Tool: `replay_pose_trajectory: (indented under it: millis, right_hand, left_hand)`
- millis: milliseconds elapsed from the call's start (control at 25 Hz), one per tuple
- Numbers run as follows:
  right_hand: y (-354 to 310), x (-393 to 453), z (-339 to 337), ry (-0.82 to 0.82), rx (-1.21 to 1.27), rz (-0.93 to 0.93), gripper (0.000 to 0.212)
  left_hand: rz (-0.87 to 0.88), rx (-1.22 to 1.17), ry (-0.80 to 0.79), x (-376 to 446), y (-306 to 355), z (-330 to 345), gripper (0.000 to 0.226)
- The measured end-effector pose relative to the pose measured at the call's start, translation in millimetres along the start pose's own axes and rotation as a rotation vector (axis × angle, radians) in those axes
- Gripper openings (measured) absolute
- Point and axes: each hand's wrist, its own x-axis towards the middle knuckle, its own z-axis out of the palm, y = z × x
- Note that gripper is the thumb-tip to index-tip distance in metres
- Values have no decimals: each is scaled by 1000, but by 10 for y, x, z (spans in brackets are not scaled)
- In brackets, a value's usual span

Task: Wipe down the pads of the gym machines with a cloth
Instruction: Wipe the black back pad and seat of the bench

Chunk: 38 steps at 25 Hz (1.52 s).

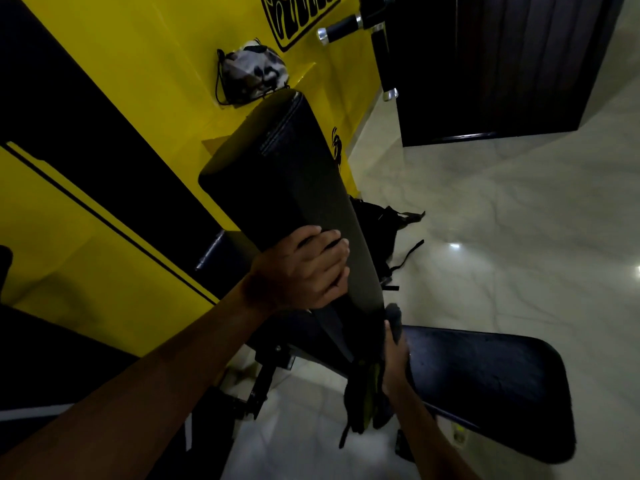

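Gripping the back pad (287, 174), left hand (304, 271); cloth (367, 393) in right hand (394, 358).

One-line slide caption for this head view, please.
Left hand grips the long black padded backrest; right hand presses a dark cloth along its edge.

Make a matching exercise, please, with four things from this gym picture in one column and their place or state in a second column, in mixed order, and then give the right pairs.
Things:
1. left hand
2. cloth
3. camouflage bag
4. seat pad

Place or state:
A. hangs down from the right hand
B. against the yellow wall, beyond the top of the back pad
C. grips the lower part of the back pad
D. lies flat, at the lower right, above the pale floor

Right pairs: 1-C, 2-A, 3-B, 4-D
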Motion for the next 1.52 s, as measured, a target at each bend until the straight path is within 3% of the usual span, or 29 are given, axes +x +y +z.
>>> replay_pose_trajectory:
  millis: [120, 240, 440, 600, 760, 920, 1120, 1240, 1360, 1520]
  right_hand:
    - [165, -240, 22, 38, -33, -16, 43]
    - [329, -338, 20, -2, 114, 20, 45]
    - [2, 21, -33, -63, 44, 84, 39]
    - [-90, -120, -25, -112, -32, -197, 35]
    - [72, -445, -67, -94, -32, -235, 19]
    - [-198, -137, -16, -113, -14, -94, 42]
    - [-80, -352, -26, -149, -75, -484, 62]
    - [-51, -438, -44, -182, -43, -430, 31]
    - [-399, -227, 12, -156, -71, -287, 38]
    - [-659, -262, 124, -134, -230, -633, 46]
  left_hand:
    - [-11, -19, -14, 12, 9, -16, 24]
    - [5, -31, -38, 24, -14, -29, 26]
    - [9, -48, -41, 9, -5, -19, 26]
    - [4, -49, -46, 13, -8, -25, 28]
    - [0, -53, -43, 7, -11, -22, 28]
    - [11, -38, -44, 2, -6, -19, 27]
    - [-6, -16, -72, -5, -6, -16, 29]
    - [-11, -3, -84, -1, 0, -28, 30]
    - [-21, -1, -65, 24, 8, -37, 29]
    - [-29, 9, -68, 20, 11, -37, 28]
